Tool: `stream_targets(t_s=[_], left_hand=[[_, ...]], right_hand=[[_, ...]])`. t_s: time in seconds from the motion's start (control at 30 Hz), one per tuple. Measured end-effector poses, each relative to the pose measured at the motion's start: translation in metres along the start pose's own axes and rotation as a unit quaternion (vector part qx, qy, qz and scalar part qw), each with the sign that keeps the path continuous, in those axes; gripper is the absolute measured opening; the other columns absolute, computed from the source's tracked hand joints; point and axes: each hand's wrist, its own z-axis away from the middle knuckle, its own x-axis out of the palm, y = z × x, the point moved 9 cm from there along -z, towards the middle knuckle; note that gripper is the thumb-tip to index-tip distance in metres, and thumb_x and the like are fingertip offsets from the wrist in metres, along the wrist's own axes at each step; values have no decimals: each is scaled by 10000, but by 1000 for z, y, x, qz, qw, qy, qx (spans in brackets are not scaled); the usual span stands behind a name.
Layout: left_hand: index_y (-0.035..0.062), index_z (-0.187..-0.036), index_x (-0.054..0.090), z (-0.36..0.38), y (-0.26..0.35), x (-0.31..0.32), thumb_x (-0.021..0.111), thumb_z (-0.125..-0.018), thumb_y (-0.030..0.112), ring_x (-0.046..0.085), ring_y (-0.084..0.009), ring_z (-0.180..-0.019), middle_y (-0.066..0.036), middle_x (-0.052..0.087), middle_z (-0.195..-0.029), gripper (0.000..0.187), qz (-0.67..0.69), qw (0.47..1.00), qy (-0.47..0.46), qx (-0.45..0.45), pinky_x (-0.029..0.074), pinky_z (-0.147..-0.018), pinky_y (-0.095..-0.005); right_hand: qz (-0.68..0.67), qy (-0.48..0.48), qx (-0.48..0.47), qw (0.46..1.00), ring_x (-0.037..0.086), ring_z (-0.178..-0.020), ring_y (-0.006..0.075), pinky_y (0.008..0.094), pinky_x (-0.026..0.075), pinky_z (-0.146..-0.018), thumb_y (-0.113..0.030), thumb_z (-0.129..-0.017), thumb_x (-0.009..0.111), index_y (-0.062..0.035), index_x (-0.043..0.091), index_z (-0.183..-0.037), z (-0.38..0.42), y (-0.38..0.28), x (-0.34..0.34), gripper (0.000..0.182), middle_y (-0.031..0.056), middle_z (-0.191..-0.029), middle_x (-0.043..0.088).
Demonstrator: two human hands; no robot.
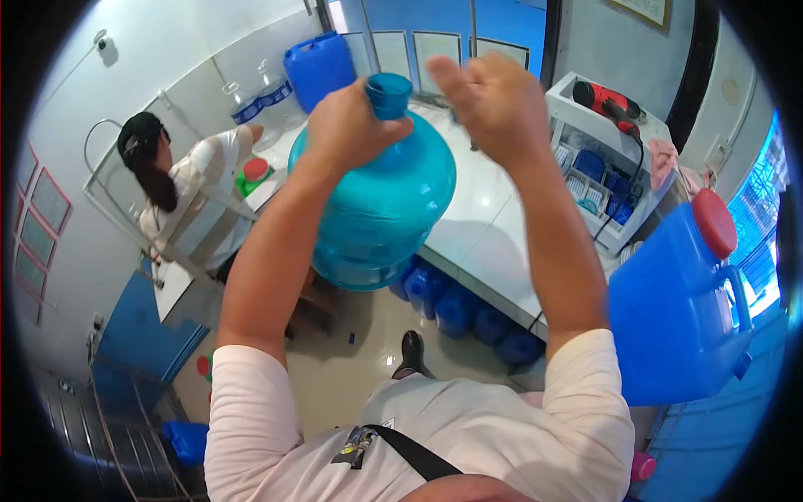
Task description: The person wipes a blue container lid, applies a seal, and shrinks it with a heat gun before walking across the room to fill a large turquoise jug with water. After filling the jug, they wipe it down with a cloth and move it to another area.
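Observation:
My left hand [347,125] is wrapped round the neck of a large teal water jug [393,192], which stands upright in front of me at the edge of the white tiled counter [477,209]. To the right of the jug's neck, my right hand [498,109] is raised and slightly smeared by motion. Its thumb sticks out apart from the bent fingers, and nothing shows in it. The right fingertips are partly hidden. A gap separates this hand from the jug.
A co-worker [192,184] is at the left near a metal frame. Clear bottles [272,88] and a blue container [322,67] stand at the back. Several blue jugs [456,309] line the floor below the counter. A heat gun [606,100] tops the right shelf, near a blue jerrycan [669,309].

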Motion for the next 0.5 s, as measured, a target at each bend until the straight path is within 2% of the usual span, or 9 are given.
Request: stream_targets(t_s=[0.03, 0.1, 0.13, 0.17, 0.23, 0.27, 0.33, 0.47, 0.5], left_hand=[[67, -980, 719, -14, -14, 1, 803, -700, 403, 710, -358, -854, -155, 736, -876, 445, 7, 1000, 4, 7, 557, -785, -436], [50, -1003, 706, -47, -41, 9, 804, -748, 364, 715, -263, -841, -125, 742, -901, 416, 137, 990, -17, -4, 543, -792, -403], [21, -1010, 706, -64, -54, 22, 819, -752, 381, 701, -207, -844, -100, 744, -919, 457, 163, 986, -45, -13, 538, -800, -375], [21, -1010, 706, -83, -67, 39, 819, -752, 381, 701, -207, -844, -100, 744, -919, 457, 169, 985, -46, -4, 538, -800, -375], [-5, -1025, 704, -115, -95, 85, 824, -759, 404, 704, -211, -874, -118, 746, -954, 503, 194, 979, -55, -30, 539, -814, -370], [-22, -1096, 692, -125, -96, 101, 823, -709, 498, 713, -327, -942, -197, 734, -1019, 662, 249, 965, -72, -30, 552, -839, -400], [-22, -1129, 677, -145, -104, 135, 819, -712, 507, 711, -329, -953, -197, 732, -1028, 688, 257, 962, -89, -37, 551, -846, -403], [-48, -1191, 624, -177, -108, 190, 804, -720, 532, 704, -340, -973, -213, 722, -1039, 768, 246, 960, -121, -50, 550, -857, -415], [-64, -1187, 614, -183, -107, 197, 802, -719, 532, 704, -346, -969, -222, 719, -1036, 781, 251, 959, -124, -51, 552, -854, -419]], right_hand=[[5, 10, 18, 1000, 560, -616, 375, 456, 450, -599, -671, -879, 609, -27, 541, -612, -2, 25, 3, 701, 159, -620, 558], [-44, 10, 95, 994, 530, -597, 336, 444, 423, -602, -717, -869, 594, -3, 519, -615, -2, 75, 18, 761, 148, -606, 538], [-32, -38, 176, 983, 552, -610, 312, 441, 430, -612, -721, -873, 586, -6, 510, -609, 5, 111, 38, 767, 144, -610, 545], [-21, -83, 255, 963, 574, -623, 289, 438, 437, -621, -726, -877, 579, -8, 502, -603, 16, 149, 58, 772, 139, -614, 551], [-21, -103, 274, 956, 601, -610, 236, 408, 461, -593, -736, -874, 579, -31, 491, -600, 34, 196, 94, 761, 126, -614, 556], [-11, -97, 276, 956, 601, -610, 236, 408, 461, -593, -736, -874, 579, -31, 491, -600, 39, 213, 106, 761, 126, -614, 556], [11, -182, 405, 896, 623, -590, 211, 380, 488, -562, -729, -878, 583, -36, 517, -661, 79, 263, 139, 729, 127, -635, 584], [12, -135, 510, 849, 638, -577, 198, 369, 513, -556, -681, -877, 636, -24, 526, -726, 153, 350, 170, 683, 108, -669, 622], [11, -124, 556, 822, 634, -658, 171, 344, 541, -599, -572, -905, 667, -24, 564, -801, 173, 358, 173, 568, 86, -756, 640]])
